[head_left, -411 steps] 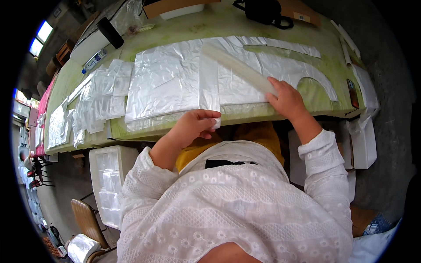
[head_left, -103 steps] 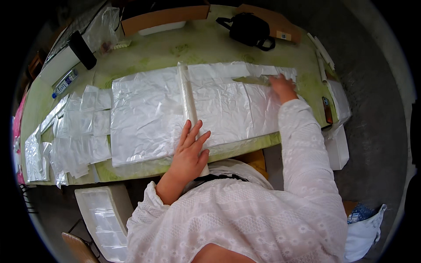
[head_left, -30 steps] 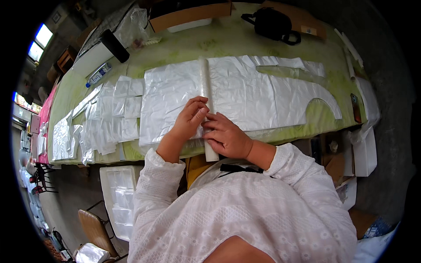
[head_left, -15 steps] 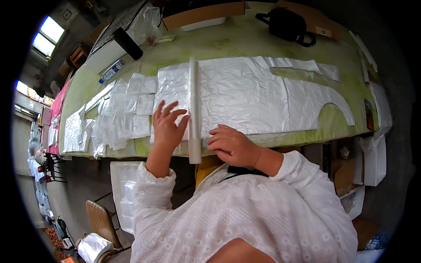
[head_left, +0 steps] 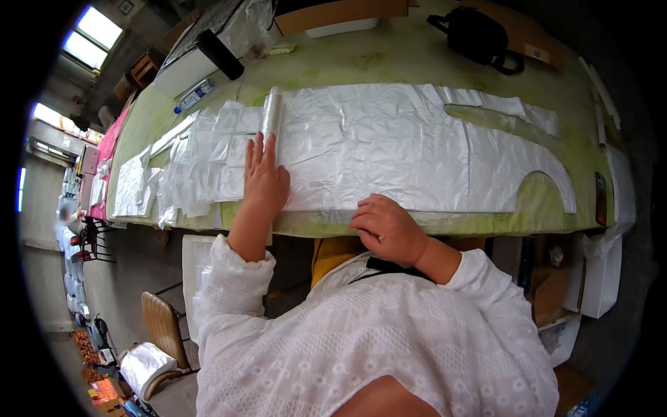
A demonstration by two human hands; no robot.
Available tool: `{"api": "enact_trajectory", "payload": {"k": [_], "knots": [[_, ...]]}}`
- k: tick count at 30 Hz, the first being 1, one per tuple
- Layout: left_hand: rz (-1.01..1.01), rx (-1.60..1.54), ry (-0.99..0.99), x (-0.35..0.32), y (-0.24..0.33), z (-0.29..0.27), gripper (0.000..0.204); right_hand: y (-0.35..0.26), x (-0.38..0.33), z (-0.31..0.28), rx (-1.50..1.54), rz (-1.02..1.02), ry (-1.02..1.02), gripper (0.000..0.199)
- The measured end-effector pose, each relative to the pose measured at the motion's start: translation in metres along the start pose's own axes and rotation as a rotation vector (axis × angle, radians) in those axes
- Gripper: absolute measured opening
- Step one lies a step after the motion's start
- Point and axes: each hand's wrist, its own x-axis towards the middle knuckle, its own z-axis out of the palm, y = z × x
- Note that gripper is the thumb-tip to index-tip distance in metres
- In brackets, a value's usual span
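A large white, crinkled plastic sheet (head_left: 389,153) lies flat on the table, with curved cut-outs at its right end. Across its left end lies a clear roll or tube (head_left: 274,108), standing out toward the table's front edge. My left hand (head_left: 266,177) rests on this roll, fingers stretched out, palm down. At the sheet's front edge is my right hand (head_left: 389,226), its fingers curled in together; whatever lies under them is hidden. Left of the roll, several smaller clear plastic pieces (head_left: 201,163) overlap in a loose spread.
A green-covered table (head_left: 361,59) carries a water bottle (head_left: 194,96), a black cylinder (head_left: 219,54), a cardboard box (head_left: 340,15), a black bag (head_left: 478,36) and a phone (head_left: 601,198) at the right edge. A chair (head_left: 165,326) stands lower left.
The roll has shifted left across the sheet, and my left hand has come down flat onto it. My right hand stays curled by the front edge. The whole view has shifted slightly.
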Motion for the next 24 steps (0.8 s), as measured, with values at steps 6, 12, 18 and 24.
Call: {"api": "enact_trajectory", "payload": {"k": [6,12,18,24], "knots": [[-0.327,0.06,-0.145,0.022,-0.001,-0.004,0.082,0.004,-0.002,0.001,-0.024,-0.046,-0.007,0.015],[-0.335,0.082,-0.306,0.044,-0.02,-0.022,0.083,0.0,0.0,-0.002,0.017,-0.03,0.023,0.014],[-0.391,-1.057,-0.086,0.04,0.028,-0.007,0.089,-0.001,-0.011,-0.005,0.138,0.087,0.108,0.028],[-0.333,-1.834,-0.184,0.024,0.126,0.021,0.092,-0.028,-0.019,-0.002,0.888,0.663,0.04,0.073]]}}
